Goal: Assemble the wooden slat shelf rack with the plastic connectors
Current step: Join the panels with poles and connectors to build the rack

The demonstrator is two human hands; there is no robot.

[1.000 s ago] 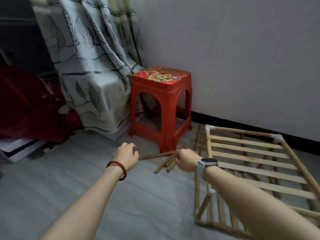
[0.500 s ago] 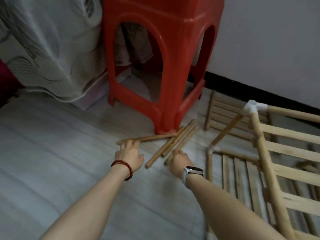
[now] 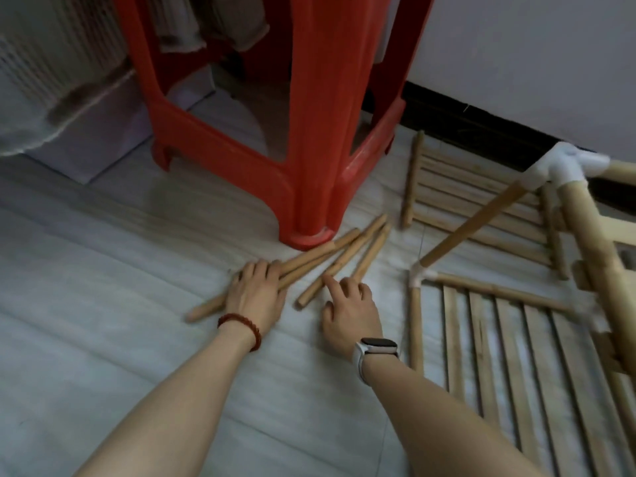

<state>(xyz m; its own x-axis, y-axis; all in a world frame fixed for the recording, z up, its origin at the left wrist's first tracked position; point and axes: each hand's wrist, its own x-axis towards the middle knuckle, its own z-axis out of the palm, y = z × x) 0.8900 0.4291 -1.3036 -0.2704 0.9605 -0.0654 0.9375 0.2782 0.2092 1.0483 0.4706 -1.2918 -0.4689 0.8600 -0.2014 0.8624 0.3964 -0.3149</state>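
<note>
The rack was partly built. On the right, a slatted panel lay flat on the grey floor, its near-left corner seated in a white plastic connector. From that connector a wooden post rose at a slant to a second, higher connector, which also gripped the rails of an upper slatted tier at the right edge of the view. Farther back, close to the dark skirting, another slat panel lay flat and unattached, so by my reading at least one tier remained to be fitted. Left of the frame, at the foot of a red plastic stool, a small cluster of loose wooden rods lay fanned on the floor, some touching the stool's leg. The left hand rested palm-down on the nearer rods with its fingers laid over them, though whether they had curled round one I could not tell through the blur. The right hand sat just beside it with the index finger stretched to touch the near end of a rod and the other fingers loosely bent, holding nothing. I judged the step in hand to be gathering posts for the remaining corners; no spare connectors were in view, and the far and right corners of the frame lay outside the picture, so how many joints were still open could not be counted.
</note>
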